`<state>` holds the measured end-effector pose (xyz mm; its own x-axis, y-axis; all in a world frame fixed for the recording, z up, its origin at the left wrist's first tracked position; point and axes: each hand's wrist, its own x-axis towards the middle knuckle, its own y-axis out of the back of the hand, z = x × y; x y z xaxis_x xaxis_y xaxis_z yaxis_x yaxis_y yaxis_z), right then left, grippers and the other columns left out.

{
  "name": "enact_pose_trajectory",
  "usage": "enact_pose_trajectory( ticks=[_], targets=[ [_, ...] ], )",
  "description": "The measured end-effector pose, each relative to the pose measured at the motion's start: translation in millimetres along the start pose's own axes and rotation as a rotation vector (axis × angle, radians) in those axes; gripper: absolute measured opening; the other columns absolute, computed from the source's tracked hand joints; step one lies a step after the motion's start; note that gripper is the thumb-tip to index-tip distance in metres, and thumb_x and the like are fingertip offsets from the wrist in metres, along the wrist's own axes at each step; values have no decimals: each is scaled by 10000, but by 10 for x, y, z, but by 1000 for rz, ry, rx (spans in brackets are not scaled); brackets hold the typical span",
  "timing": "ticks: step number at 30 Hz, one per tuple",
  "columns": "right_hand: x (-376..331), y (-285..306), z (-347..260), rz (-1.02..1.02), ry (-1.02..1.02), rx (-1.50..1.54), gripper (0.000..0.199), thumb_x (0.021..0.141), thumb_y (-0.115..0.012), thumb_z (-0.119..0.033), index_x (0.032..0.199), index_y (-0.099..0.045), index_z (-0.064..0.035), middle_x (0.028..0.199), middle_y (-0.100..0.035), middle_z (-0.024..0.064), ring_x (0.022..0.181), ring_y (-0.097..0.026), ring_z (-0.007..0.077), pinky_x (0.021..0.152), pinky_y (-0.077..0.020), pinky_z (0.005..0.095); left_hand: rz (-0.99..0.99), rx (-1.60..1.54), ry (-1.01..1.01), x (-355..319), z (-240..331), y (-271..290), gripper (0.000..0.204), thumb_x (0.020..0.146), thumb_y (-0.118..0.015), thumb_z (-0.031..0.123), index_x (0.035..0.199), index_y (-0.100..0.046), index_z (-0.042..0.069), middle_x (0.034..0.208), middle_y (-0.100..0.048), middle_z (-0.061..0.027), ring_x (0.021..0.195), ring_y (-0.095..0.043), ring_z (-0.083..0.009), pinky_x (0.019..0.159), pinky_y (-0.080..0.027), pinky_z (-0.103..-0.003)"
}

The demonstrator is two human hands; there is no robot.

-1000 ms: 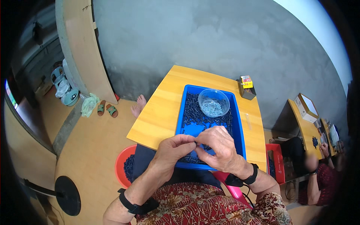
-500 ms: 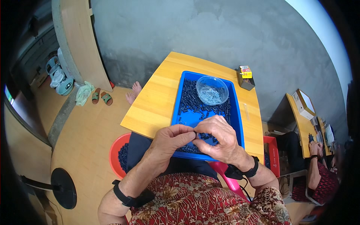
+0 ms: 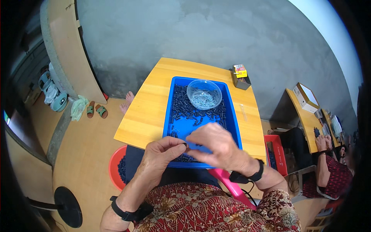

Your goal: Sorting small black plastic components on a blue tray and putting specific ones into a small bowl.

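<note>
My left hand (image 3: 162, 154) is closed in a pinch on a small black part (image 3: 184, 144), whose shape is mostly hidden by the fingertips. My right hand (image 3: 216, 146), blurred by motion, is beside it with thumb and forefinger apart and nothing visible between them. Both hands are over the near end of a blue tray (image 3: 168, 116). Many small black cylindrical parts (image 3: 181, 101) are spread in the tray, thickest toward its far end. A clear round tub (image 3: 204, 95) holding small shiny metal pieces rests in the tray on top of them.
The tray stands on a yellow wooden table (image 3: 145, 104). A dark box (image 3: 242, 82) is at its back right. Red containers of black parts flank me: a round basin (image 3: 116, 170) and a bin (image 3: 281, 154). Another person (image 3: 328, 170) works at a table on the right.
My right hand's fingers have come away from the small part and spread, while my left hand keeps its pinch. The whole view has shifted slightly.
</note>
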<state>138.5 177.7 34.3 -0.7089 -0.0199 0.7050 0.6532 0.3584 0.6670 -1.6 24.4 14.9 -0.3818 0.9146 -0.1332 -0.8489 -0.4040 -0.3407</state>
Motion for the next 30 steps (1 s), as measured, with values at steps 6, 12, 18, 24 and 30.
enact_pose_trajectory(
  ticks=[6, 12, 18, 24, 30],
  targets=[
    [109, 697, 456, -79, -355, -18, 179, 828, -713, -129, 942, -658, -2, 861, -654, 141, 822, -640, 312, 746, -512, 381, 103, 110, -150, -28, 45, 57, 121, 895, -650, 74, 990, -689, 10, 927, -710, -75, 866, -647, -143, 854, -481, -278],
    [131, 656, 753, -273, -308, -213, 142, 849, -673, -116, 913, -649, 7, 886, -660, 153, 847, -643, 324, 763, -511, 409, 263, 291, -318, -11, 18, 209, 116, 891, -664, 82, 965, -682, -6, 913, -714, -76, 871, -654, -134, 825, -496, -275],
    [255, 461, 1044, -382, -232, -285, 106, 831, -651, -89, 876, -644, 7, 877, -657, 190, 866, -633, 382, 749, -506, 461, 323, 534, -354, -12, -37, 243, 167, 869, -702, 122, 945, -684, -26, 867, -714, -64, 842, -654, -131, 780, -503, -286],
    [333, 329, 1509, -518, -271, -371, 120, 828, -625, -78, 911, -650, 4, 856, -660, 183, 851, -636, 369, 755, -508, 447, 211, 416, -202, -5, -60, 243, 138, 889, -690, 82, 981, -682, -20, 896, -710, -59, 837, -644, -109, 777, -502, -244],
    [570, 184, 1378, -525, -367, -191, 119, 826, -628, -89, 914, -663, -17, 819, -677, 169, 801, -665, 338, 727, -526, 423, 233, 379, -178, 35, -48, 282, 144, 900, -678, 93, 995, -681, -15, 897, -712, -62, 842, -648, -116, 793, -505, -258]
  ],
)
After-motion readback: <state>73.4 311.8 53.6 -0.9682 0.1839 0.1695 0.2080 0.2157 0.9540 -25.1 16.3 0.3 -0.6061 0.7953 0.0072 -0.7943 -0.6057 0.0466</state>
